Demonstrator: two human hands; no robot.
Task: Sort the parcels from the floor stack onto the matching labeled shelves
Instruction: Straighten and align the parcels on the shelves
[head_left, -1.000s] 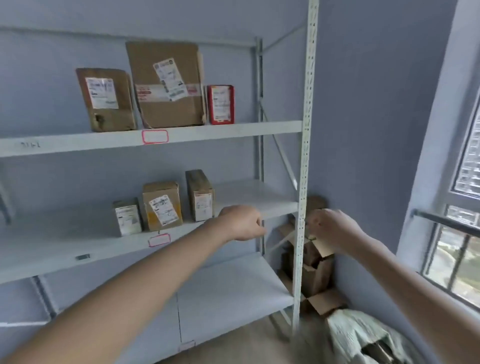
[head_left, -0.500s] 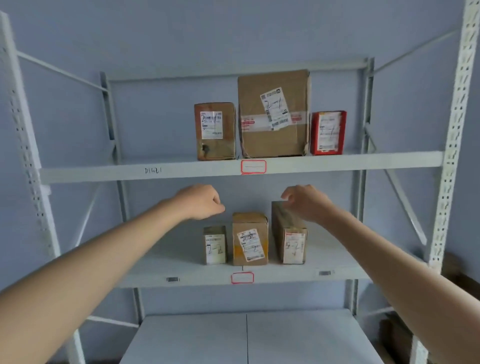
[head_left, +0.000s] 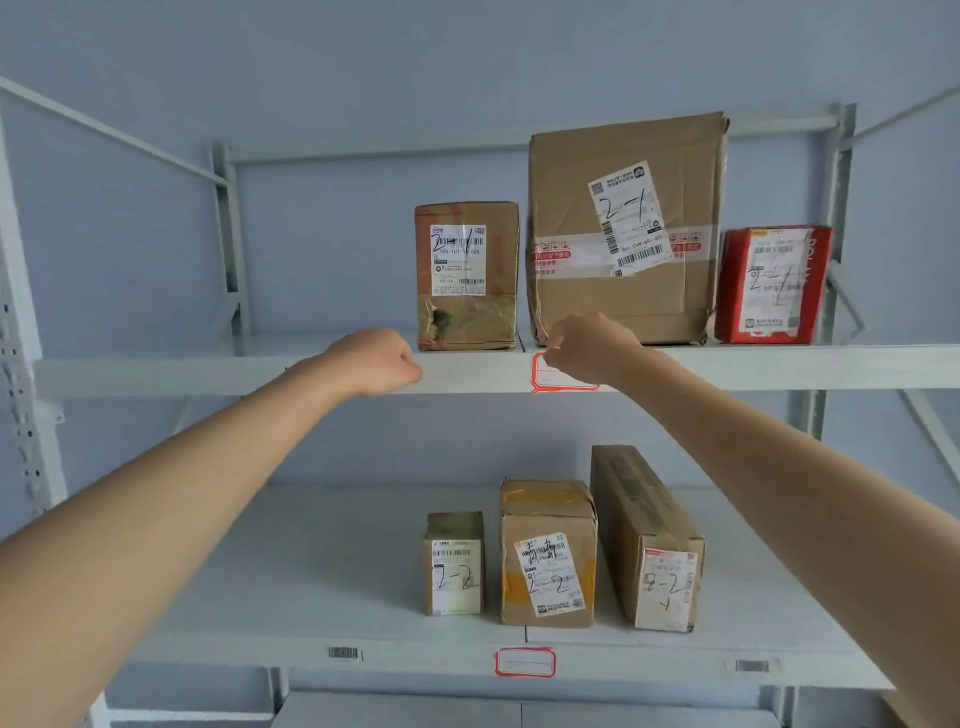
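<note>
Three parcels marked 2-1 stand on the upper shelf (head_left: 208, 371): a small brown box (head_left: 467, 275), a tall brown box (head_left: 623, 228) and a red box (head_left: 771, 286). Three boxes marked 2-2 stand on the lower shelf (head_left: 311, 597): a small one (head_left: 454, 564), a medium one (head_left: 548, 556) and a long one (head_left: 647, 535). My left hand (head_left: 376, 361) is a closed fist in front of the upper shelf's edge, holding nothing. My right hand (head_left: 592, 348) is closed too, its fingertips at the red-framed label (head_left: 558, 379) on that edge.
A second red-framed label (head_left: 524, 662) sits on the lower shelf's front edge, with barcode stickers (head_left: 343, 653) to either side. Grey steel uprights (head_left: 836, 218) and diagonal braces frame the rack. A blue wall lies behind. Another shelf board (head_left: 519, 714) shows at the bottom.
The view has swung left from the rack's right end, then moved closer and upward. Both closed hands have risen from the lower shelf level to the upper shelf's front edge.
</note>
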